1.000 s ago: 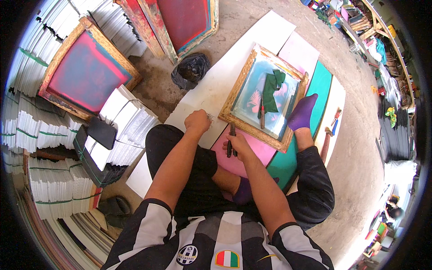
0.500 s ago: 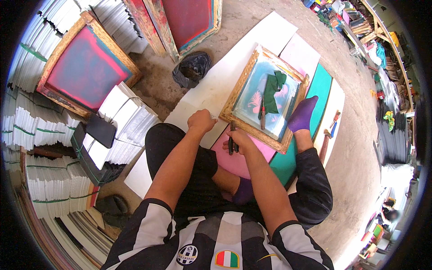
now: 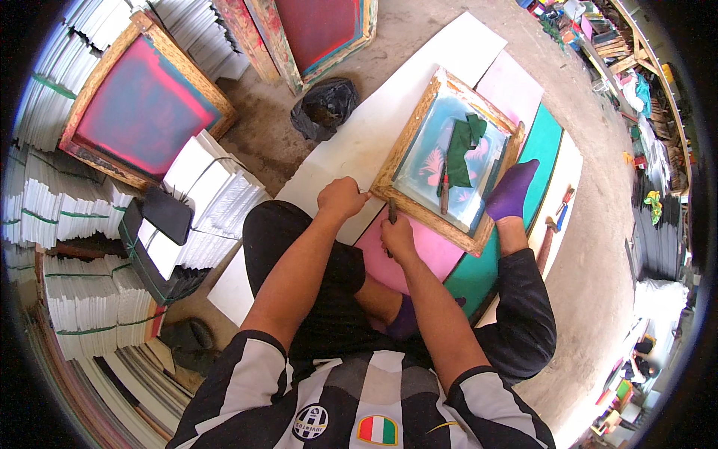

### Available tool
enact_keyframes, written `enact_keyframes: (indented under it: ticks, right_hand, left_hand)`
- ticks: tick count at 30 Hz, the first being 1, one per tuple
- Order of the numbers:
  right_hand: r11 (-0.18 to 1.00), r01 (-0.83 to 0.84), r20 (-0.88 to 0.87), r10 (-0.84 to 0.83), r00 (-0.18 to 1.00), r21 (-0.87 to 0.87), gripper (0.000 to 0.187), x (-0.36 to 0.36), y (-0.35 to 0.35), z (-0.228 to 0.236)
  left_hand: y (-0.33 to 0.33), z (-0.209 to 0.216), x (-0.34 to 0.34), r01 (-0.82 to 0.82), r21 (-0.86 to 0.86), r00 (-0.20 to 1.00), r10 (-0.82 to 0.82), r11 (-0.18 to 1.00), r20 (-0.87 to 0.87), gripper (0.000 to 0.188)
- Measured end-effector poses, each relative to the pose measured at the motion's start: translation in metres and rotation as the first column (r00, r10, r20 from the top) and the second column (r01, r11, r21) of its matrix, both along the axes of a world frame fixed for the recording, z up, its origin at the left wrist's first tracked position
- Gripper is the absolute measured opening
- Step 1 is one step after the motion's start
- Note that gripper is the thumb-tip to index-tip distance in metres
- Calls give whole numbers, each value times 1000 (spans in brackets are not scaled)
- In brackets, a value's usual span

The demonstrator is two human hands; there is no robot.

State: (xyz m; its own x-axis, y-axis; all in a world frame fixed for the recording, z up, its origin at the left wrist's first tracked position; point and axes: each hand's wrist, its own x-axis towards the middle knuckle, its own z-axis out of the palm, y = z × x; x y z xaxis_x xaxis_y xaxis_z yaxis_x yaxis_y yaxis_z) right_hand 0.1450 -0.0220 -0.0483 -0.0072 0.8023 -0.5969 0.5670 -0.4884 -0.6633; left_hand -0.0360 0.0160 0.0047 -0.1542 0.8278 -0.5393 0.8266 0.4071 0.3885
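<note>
A wooden screen-printing frame [image 3: 428, 212] with light-blue mesh lies before me on pink and green sheets. My left hand [image 3: 342, 199] is closed at its near left corner, fingertips close against the wood; whatever they pinch is too small to make out. My right hand [image 3: 399, 238] is wrapped round dark pliers [image 3: 393, 210], held upright with the top end beside the frame's near edge. On the mesh rest a strip of green cloth [image 3: 460, 153] and a slim tool with a brownish handle [image 3: 445, 199]. My purple-socked foot [image 3: 514, 187] is at the frame's right side.
A hammer [image 3: 546, 245] and a red-and-blue handled tool [image 3: 564, 208] lie on the right board. Beyond the white board [image 3: 340, 161] sits a black plastic bag [image 3: 323, 111]. Paint-stained screens [image 3: 149, 112] and tied paper stacks [image 3: 90, 295] crowd the left. A phone-like black slab [image 3: 167, 215] tops one stack.
My left hand has shifted slightly right, its fingertips now at the frame's corner. The pliers in my right hand have turned and come nearer the frame's edge. The view has shifted a little.
</note>
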Motion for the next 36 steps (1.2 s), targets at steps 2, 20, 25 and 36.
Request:
enact_keyframes:
  ticks: [2, 20, 25, 36]
  right_hand:
    - [993, 8, 19, -10, 1000, 118, 26, 5, -4, -27]
    - [983, -74, -563, -33, 826, -166, 15, 18, -23, -17]
    - [966, -177, -525, 52, 850, -190, 21, 20, -16, -9]
    - [955, -36, -473, -113, 874, -295, 30, 17, 1, 9]
  left_hand:
    - [3, 1, 2, 9, -1, 1000, -9, 1000, -5, 46]
    - [-1, -10, 11, 361, 313, 910, -405, 878, 89, 22]
    - [-2, -1, 10, 440, 240, 897, -437, 865, -69, 20]
    - [0, -18, -8, 77, 90, 983, -60, 993, -176, 23]
